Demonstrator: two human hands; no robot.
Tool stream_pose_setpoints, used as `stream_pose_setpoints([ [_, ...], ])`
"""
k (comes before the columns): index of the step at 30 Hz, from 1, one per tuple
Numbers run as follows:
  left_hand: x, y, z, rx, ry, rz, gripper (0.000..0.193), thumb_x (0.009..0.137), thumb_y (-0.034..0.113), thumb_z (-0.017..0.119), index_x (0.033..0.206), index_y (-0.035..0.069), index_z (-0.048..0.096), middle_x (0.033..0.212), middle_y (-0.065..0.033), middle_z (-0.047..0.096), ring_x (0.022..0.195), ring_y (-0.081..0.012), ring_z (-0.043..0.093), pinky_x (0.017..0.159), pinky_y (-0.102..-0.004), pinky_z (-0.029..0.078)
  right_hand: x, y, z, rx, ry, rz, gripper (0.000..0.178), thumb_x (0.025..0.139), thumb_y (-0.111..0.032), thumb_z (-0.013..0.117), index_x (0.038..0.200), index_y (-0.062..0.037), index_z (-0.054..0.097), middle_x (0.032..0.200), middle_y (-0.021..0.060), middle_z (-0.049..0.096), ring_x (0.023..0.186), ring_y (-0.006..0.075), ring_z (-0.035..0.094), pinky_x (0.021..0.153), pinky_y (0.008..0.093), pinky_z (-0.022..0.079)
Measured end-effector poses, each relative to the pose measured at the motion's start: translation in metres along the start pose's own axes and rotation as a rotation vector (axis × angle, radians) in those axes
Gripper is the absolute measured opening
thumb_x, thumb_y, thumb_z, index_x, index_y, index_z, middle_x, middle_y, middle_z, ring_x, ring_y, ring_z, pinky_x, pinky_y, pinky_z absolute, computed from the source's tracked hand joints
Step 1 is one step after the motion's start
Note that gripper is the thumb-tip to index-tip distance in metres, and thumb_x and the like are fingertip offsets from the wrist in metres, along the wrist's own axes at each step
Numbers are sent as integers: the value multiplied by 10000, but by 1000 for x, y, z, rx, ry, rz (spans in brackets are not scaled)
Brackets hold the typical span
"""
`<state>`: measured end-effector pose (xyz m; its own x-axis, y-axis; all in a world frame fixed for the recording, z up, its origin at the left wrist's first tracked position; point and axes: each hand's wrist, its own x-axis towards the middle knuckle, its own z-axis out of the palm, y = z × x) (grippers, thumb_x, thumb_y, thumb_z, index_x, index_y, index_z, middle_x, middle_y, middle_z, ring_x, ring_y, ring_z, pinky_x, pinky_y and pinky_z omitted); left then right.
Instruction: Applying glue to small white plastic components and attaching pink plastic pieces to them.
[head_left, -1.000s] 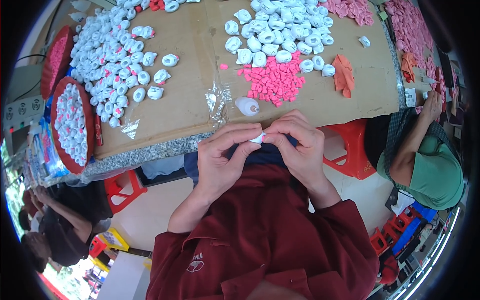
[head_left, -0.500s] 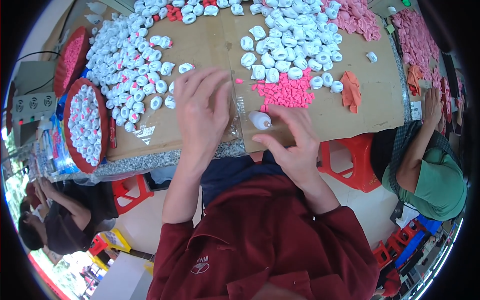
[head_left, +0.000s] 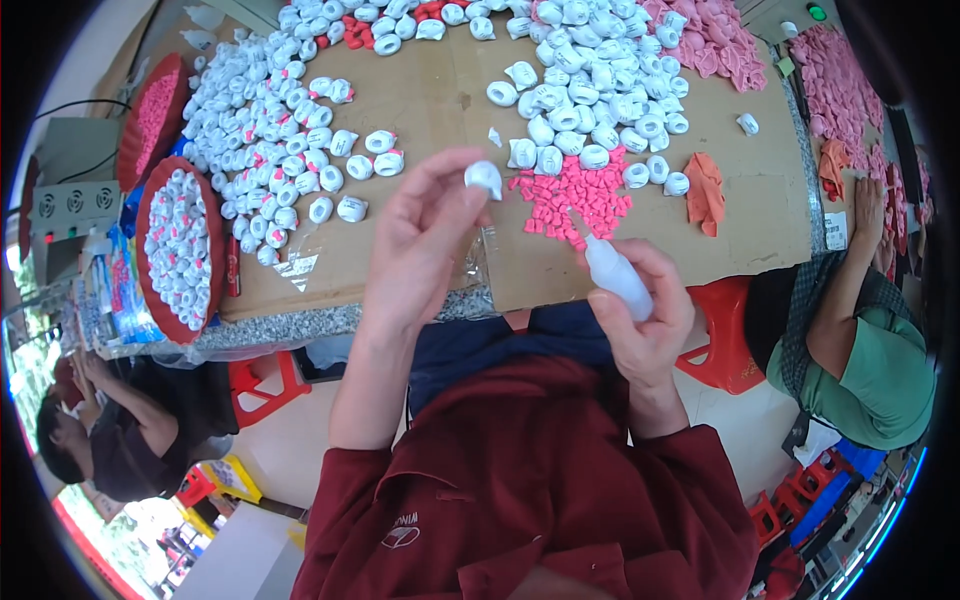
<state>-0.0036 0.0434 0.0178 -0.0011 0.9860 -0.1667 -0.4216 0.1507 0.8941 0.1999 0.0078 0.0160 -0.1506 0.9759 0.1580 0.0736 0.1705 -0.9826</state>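
Observation:
My left hand (head_left: 425, 225) pinches a small white hollow piece (head_left: 483, 178) between thumb and fingers, above the cardboard. In my right hand (head_left: 645, 310) is a white squeeze bottle (head_left: 618, 275), tilted so that its thin nozzle points up and to the left. The nozzle tip is over the near edge of a heap of small pink pieces (head_left: 575, 195). Behind that heap lies a large pile of white hollow pieces (head_left: 590, 90). Left of my left hand, several more white pieces (head_left: 385, 150) lie in a spread, some with pink bits on them.
A red basket of white pieces (head_left: 212, 260) and a red basket of pink pieces (head_left: 183, 85) stand at the left. An orange crumpled piece (head_left: 705, 195) lies at right, with pink pieces (head_left: 710, 45) farther back. Co-workers sit on both sides; a red stool (head_left: 725, 345) is nearby.
My right hand, open beside the bottle before, now grips it and has moved right. My left hand, blurred and without a visible piece before, now holds a white piece.

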Motion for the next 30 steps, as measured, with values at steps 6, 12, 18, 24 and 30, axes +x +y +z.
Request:
stream_pose_setpoints([
  [6, -43, -15, -9, -388, 0, -146, 272, 868, 21, 513, 1139, 6, 502, 1071, -115, 555, 1017, -253, 558, 874, -315, 466, 4, -5, -1, 39, 14, -56, 328, 654, -47, 740, 949, 34, 623, 699, 35, 555, 604, 89, 456, 534, 208, 346],
  [12, -49, -27, -17, -353, 22, -110, 265, 852, 10, 535, 1116, 3, 520, 1038, -116, 582, 981, -233, 578, 846, -305, 478, 0, -8, 7, -12, -3, 57, 352, 684, -187, 714, 900, 78, 630, 679, 37, 515, 622, 107, 437, 538, 226, 316],
  [18, -51, -28, -15, -361, 29, -123, 265, 843, -6, 544, 1107, 3, 525, 1026, -114, 592, 972, -230, 584, 840, -307, 480, 1, -9, 10, -45, 9, 106, 347, 682, -181, 713, 900, 77, 634, 672, 39, 515, 617, 107, 443, 535, 220, 315],
  [24, -50, -29, -16, -356, 45, -123, 257, 842, -2, 547, 1098, 2, 527, 1021, -115, 595, 963, -228, 588, 837, -307, 480, 1, -9, 8, -59, -35, 85, 340, 689, -179, 713, 901, 76, 636, 679, 42, 524, 615, 105, 448, 537, 216, 318],
  [30, -50, -29, -16, -340, 58, -127, 257, 841, 4, 552, 1097, -3, 525, 1016, -115, 596, 963, -222, 587, 839, -306, 479, 2, -8, 7, -51, -13, 117, 337, 688, -172, 707, 904, 76, 635, 682, 49, 532, 624, 112, 451, 541, 220, 322],
])
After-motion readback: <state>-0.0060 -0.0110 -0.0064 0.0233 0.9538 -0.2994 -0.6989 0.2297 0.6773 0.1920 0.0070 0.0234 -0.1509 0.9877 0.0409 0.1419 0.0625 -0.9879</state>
